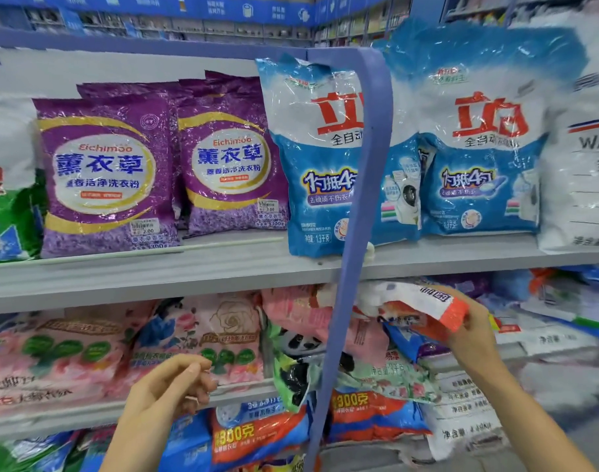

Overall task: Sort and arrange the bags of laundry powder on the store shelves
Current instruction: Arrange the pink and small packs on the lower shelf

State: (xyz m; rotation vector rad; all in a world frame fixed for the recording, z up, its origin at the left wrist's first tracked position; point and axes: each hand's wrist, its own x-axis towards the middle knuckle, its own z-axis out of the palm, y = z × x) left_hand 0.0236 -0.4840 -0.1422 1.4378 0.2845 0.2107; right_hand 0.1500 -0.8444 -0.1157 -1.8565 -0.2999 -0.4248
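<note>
My right grip (471, 321) holds the orange-and-white powder bag (424, 308) by its right end, long axis running left; my left grip (175, 386), empty, loosely curled, is well apart

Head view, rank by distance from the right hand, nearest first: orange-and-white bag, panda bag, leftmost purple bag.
1. orange-and-white bag: gripped by the right hand, right of the blue post.
2. panda bag: just left of the post, about the same level.
3. leftmost purple bag: far left, standing on the shelf above.
</note>
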